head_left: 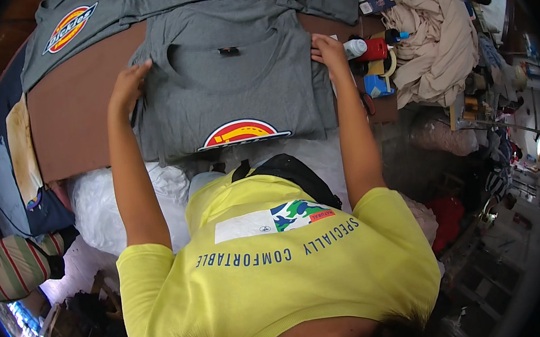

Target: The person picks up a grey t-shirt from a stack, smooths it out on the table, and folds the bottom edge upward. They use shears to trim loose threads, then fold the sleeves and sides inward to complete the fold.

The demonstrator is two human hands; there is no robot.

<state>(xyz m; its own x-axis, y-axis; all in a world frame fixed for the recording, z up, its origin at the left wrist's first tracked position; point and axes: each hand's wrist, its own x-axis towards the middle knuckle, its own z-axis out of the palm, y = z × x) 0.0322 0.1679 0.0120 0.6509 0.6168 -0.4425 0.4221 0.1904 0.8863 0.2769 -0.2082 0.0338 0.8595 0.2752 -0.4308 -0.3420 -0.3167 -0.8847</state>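
A grey T-shirt (pixel 181 122) lies spread before me on a brown tabletop (pixel 78 135), its wide neckline toward the far side. Inside the collar sits a small dark label (pixel 228 52), and a red, yellow and blue printed emblem (pixel 244 131) shows at the shirt's near edge. My left hand (pixel 129 88) is closed on the shirt's left edge near the shoulder. Opposite it, my right hand (pixel 329 53) pinches the right edge at about the same height. The fingertips are partly hidden by the cloth and the hands.
More grey shirts (pixel 101 38) with emblems lie along the far side. Right of my right hand stand a white-capped bottle (pixel 355 48), a red container (pixel 375 48) and a tape roll (pixel 392 64). Beige cloth (pixel 429 36) is heaped beyond them. White plastic bags (pixel 100 198) bulge below the table.
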